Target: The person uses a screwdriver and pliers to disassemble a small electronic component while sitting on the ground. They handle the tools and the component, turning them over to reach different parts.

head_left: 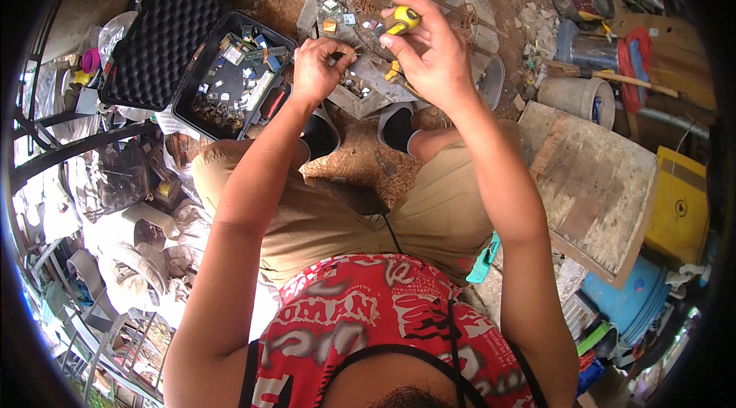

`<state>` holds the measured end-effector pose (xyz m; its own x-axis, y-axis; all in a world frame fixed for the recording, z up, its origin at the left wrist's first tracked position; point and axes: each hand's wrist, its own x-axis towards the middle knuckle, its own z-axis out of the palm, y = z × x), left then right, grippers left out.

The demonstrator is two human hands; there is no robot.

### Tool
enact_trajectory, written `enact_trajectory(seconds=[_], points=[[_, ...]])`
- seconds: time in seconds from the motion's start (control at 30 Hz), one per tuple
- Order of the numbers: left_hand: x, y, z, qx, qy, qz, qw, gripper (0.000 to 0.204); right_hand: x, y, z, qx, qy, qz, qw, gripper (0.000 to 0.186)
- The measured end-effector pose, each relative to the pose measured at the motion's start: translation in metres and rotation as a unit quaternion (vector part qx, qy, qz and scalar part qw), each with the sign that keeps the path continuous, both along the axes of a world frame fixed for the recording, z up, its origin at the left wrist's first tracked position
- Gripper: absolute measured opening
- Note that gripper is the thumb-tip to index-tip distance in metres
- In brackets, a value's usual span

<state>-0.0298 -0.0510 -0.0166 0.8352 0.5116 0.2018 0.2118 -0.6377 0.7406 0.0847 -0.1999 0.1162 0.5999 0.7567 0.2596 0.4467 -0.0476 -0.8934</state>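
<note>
Seated low, knees in khaki shorts (330,216) nearest. Farther out, right hand (431,55) clamped on a yellow-and-black-handled screwdriver (402,20), handle stubby and glossy; left hand (320,67) just left of it, fingertips pinched together on a small dark part too tiny to identify. Beyond, grey slab (368,93) strewn with small chips; far left, open black case (230,78) of components.

An open case (230,74) with small parts in it lies left of the stone slab (368,93); a wooden board (594,185) lies right; buckets (579,93) behind it.
</note>
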Motion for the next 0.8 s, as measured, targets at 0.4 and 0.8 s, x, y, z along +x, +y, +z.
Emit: enact_trajectory(seconds=[0.4,0.8], points=[[0.002,0.003,-0.012,0.006,-0.024,0.001,1.000,0.017,0.002,0.006,-0.005,-0.018,-0.056,0.044,0.997,0.051],[0.003,0.003,-0.006,0.006,-0.021,-0.004,1.000,0.018,-0.001,0.015,0.000,-0.039,-0.082,0.036,0.995,0.056]])
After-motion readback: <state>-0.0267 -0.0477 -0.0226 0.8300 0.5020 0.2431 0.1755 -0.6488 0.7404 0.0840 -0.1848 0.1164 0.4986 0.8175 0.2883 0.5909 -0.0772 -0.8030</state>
